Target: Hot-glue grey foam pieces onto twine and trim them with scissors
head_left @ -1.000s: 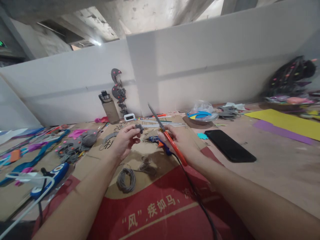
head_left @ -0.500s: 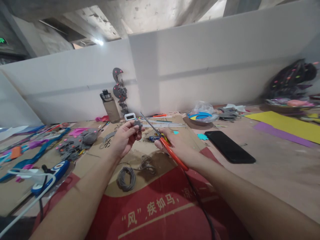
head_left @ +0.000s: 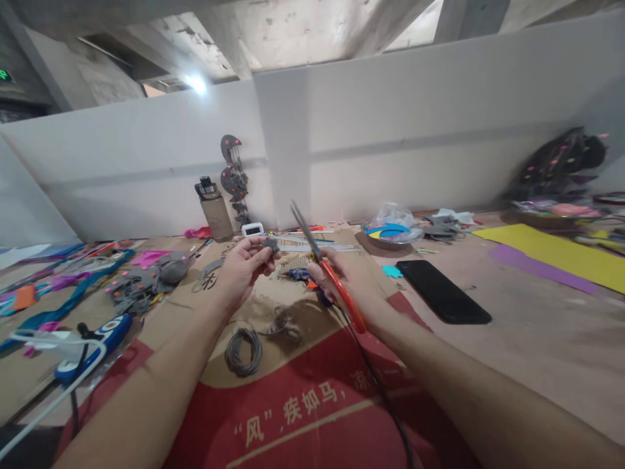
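A small grey piece (head_left: 272, 243), fuzzy-looking and too small to name, is pinched between the thumb and fingers of my left hand (head_left: 243, 268). To its right, my right hand (head_left: 352, 281) grips red-handled scissors (head_left: 344, 294). Their grey blades point up and to the left, nearly closed and apart from the grey piece. On the cardboard (head_left: 303, 433) below my hands lies a coil of grey cord (head_left: 231, 357), joined to a looser tangle of cord (head_left: 286, 326). Partly hidden behind my right hand are small blue and orange items.
A bottle (head_left: 217, 216) and a small white timer (head_left: 252, 229) stand at the back. A black phone (head_left: 443, 292) lies to the right, near a metal bowl (head_left: 388, 243). Grey pinned pieces (head_left: 146, 280) and a blue power strip (head_left: 114, 332) lie on the left.
The scissors have turned steeper, their tips moving up and slightly right. My left hand still pinches the grey piece in nearly the same place. The camera view has shifted slightly.
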`<state>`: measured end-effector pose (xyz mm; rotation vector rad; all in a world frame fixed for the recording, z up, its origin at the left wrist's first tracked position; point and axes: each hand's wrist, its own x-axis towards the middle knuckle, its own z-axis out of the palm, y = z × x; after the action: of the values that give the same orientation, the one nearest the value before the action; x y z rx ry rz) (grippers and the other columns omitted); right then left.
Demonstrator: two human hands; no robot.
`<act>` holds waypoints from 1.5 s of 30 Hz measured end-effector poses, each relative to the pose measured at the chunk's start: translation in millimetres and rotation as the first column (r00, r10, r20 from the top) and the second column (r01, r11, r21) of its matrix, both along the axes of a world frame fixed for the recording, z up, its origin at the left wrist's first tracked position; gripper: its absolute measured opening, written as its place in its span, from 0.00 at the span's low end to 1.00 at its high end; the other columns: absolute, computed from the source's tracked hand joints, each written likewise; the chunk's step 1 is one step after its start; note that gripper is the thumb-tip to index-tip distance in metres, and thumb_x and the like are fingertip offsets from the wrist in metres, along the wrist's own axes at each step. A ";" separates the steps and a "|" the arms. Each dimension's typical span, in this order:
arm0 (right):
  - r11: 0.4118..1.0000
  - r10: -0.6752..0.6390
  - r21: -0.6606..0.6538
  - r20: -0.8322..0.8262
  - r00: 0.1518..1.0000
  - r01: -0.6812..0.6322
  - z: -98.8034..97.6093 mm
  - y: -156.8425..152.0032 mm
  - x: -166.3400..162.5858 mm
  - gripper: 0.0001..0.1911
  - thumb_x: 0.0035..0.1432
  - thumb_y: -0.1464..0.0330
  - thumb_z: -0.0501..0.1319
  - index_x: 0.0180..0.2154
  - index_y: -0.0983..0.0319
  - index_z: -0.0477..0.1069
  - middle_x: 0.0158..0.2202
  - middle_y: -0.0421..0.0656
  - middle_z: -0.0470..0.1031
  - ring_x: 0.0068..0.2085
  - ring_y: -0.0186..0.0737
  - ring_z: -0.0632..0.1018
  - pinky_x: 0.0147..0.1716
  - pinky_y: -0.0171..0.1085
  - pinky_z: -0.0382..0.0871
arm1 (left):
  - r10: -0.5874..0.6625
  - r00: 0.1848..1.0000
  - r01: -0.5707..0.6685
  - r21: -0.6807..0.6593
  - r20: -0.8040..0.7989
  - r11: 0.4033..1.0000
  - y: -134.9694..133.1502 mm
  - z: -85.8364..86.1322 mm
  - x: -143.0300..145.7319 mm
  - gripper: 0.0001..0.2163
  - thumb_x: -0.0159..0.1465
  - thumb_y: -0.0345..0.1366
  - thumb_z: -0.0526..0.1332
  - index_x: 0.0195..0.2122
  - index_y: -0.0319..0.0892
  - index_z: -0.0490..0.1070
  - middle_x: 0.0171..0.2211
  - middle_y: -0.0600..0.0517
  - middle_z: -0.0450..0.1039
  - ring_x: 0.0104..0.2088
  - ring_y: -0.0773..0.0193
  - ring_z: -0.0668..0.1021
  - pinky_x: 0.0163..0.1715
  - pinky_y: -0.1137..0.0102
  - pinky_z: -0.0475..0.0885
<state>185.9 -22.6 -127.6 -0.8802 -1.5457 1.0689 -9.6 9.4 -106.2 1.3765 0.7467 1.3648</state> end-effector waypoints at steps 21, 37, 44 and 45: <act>0.984 -0.068 -0.178 -0.266 0.961 0.021 0.3 -5.4 -10.0 0.18 0.47 0.62 0.62 0.39 0.59 0.60 0.23 0.33 0.63 0.19 0.27 0.64 0.18 0.30 0.59 | 0.118 0.852 0.106 0.390 -0.509 0.914 -21.1 -6.9 20.6 0.10 0.53 0.32 0.66 0.38 0.42 0.73 0.45 0.44 0.72 0.49 0.56 0.72 0.51 0.60 0.66; 0.993 -0.010 -0.115 -0.372 0.928 -0.035 -5.0 -5.3 -12.2 0.18 0.47 0.65 0.63 0.41 0.57 0.62 0.26 0.34 0.65 0.22 0.28 0.66 0.23 0.32 0.63 | -0.114 0.955 0.111 -0.024 -0.274 0.993 -22.6 -17.2 27.0 0.20 0.49 0.33 0.69 0.44 0.41 0.70 0.42 0.48 0.74 0.42 0.60 0.75 0.45 0.64 0.69; 0.981 0.079 -0.133 -0.387 0.919 -0.140 -10.1 -5.9 -14.0 0.16 0.50 0.63 0.61 0.41 0.59 0.64 0.25 0.35 0.64 0.21 0.29 0.66 0.22 0.32 0.64 | -0.204 0.970 0.190 -0.113 -0.129 0.975 -21.1 -19.2 25.7 0.19 0.47 0.31 0.70 0.41 0.43 0.73 0.39 0.50 0.75 0.38 0.63 0.75 0.38 0.70 0.69; 0.980 0.074 -0.141 -0.383 0.921 -0.137 -10.2 -6.4 -14.5 0.16 0.50 0.63 0.61 0.41 0.59 0.64 0.25 0.35 0.64 0.21 0.29 0.66 0.22 0.32 0.64 | -0.216 0.972 0.203 -0.136 -0.095 0.970 -21.3 -19.7 26.3 0.18 0.46 0.30 0.70 0.40 0.43 0.74 0.37 0.50 0.75 0.35 0.65 0.75 0.34 0.72 0.69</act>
<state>171.4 -29.0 -137.8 -0.6564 -1.2046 1.3729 16.8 -11.9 -125.9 1.3957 0.7237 1.0671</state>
